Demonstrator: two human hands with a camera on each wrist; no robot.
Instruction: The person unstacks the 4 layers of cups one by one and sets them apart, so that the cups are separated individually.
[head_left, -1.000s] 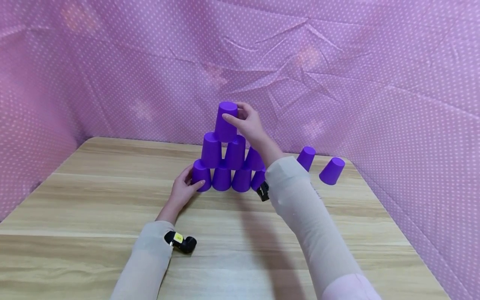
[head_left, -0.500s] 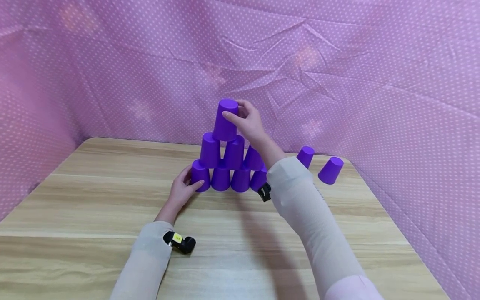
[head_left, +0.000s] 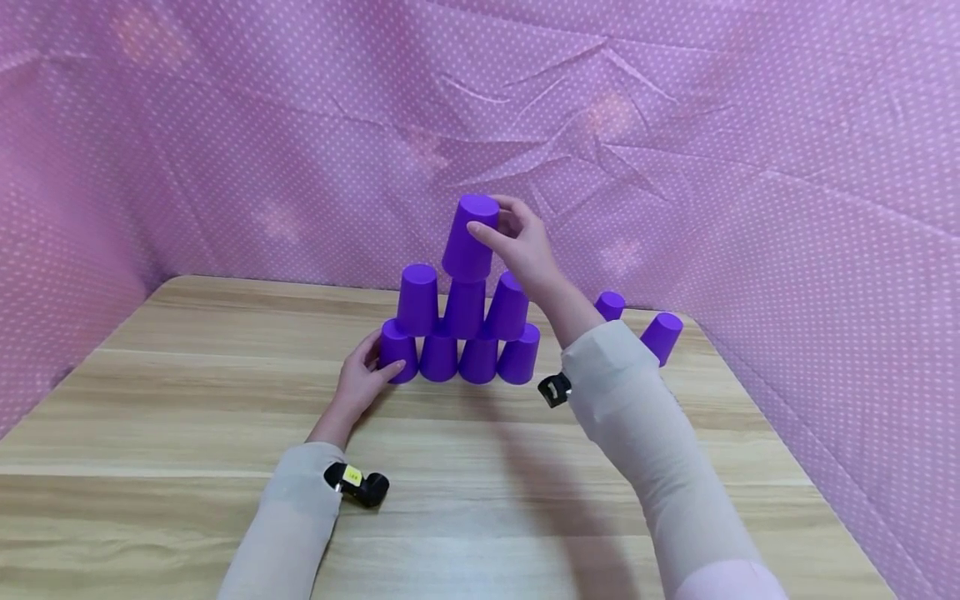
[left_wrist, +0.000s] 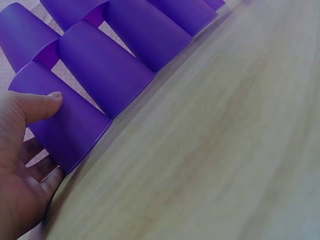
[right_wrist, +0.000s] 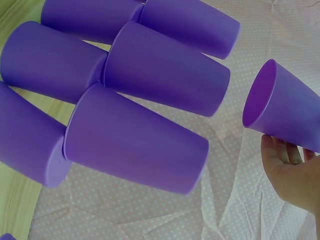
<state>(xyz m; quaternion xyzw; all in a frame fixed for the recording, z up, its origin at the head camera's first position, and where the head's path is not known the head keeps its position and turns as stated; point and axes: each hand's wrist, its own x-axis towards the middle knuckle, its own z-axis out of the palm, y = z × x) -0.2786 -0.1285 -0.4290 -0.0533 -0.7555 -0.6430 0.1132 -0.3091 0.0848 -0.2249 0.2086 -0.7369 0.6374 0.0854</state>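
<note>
Upside-down purple plastic cups form a stack, with several in the bottom row and three in the second row. My left hand (head_left: 358,385) holds the leftmost bottom cup (head_left: 398,350), its thumb across the front and its fingers at the far side; the left wrist view shows this cup (left_wrist: 70,125) standing on the table. In my right hand (head_left: 528,250) is another upside-down cup (head_left: 467,246), pinched between thumb and fingers. The right wrist view shows this cup (right_wrist: 290,110) apart from the second-row cups (right_wrist: 167,70), above them, mouth toward the stack.
Two more purple cups stand at the right back, one (head_left: 611,305) and another (head_left: 663,337), both partly behind the right sleeve (head_left: 630,400). The wooden table (head_left: 187,392) ends at a pink dotted cloth (head_left: 300,150) behind and at the sides.
My right hand has shifted right with its cup, from over the left of the second row to over its middle cup. My left hand keeps its hold on the bottom cup.
</note>
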